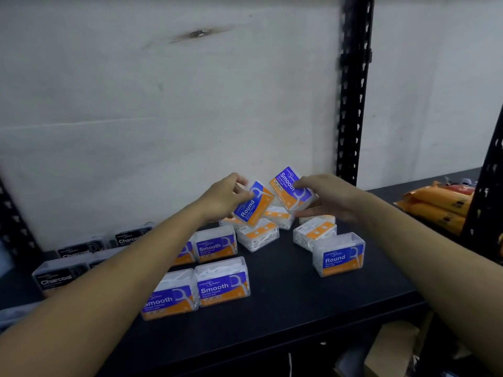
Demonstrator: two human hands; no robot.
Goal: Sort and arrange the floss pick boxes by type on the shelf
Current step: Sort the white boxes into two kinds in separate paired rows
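My left hand [223, 197] grips a tilted blue-and-orange "Round" floss box [254, 205] above the black shelf [313, 300]. My right hand [324, 197] holds a tilted "Smooth" box [291, 187] right beside it. Under both hands lies a loose heap of clear boxes [258, 235], some on their sides. Several "Smooth" boxes [221, 284] stand in rows at the front left. One "Round" box [339, 255] stands alone to the right. Black "Charcoal" boxes [58, 276] line the far left, partly hidden by my left forearm.
A black slotted upright [353, 85] stands behind my right hand against the white wall. Orange packets [438, 205] lie on the shelf at the far right, beside another upright [487, 191]. Cardboard boxes [392, 349] sit below the shelf's front edge.
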